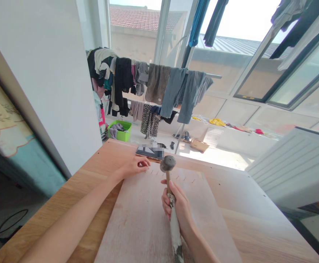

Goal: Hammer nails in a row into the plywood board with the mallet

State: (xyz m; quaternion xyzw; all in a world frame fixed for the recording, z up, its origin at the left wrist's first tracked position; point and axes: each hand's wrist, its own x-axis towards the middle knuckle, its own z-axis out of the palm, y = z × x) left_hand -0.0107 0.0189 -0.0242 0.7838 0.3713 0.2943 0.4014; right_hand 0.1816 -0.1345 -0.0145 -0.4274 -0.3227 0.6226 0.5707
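My right hand (177, 202) is wrapped round the handle of a mallet (168, 163) with a dark grey, rounded head. The handle is pale wood near the head and worn white and black lower down. The head is raised over the far part of a whitish wooden board (148, 219). Several thin nails (177, 178) stand in a row along the board's far end. At the left end of that row, my left hand (134, 167) rests with thumb and fingers curled together. Whatever is between its fingertips is too small to make out.
Beneath the board is a wooden table (238, 204). A dark flat packet (150, 151), partly blurred, lies at its far edge. Beyond stand a clothes rack with hanging laundry (158, 84) and a green basket (123, 135). A white panel (39, 73) rises at left.
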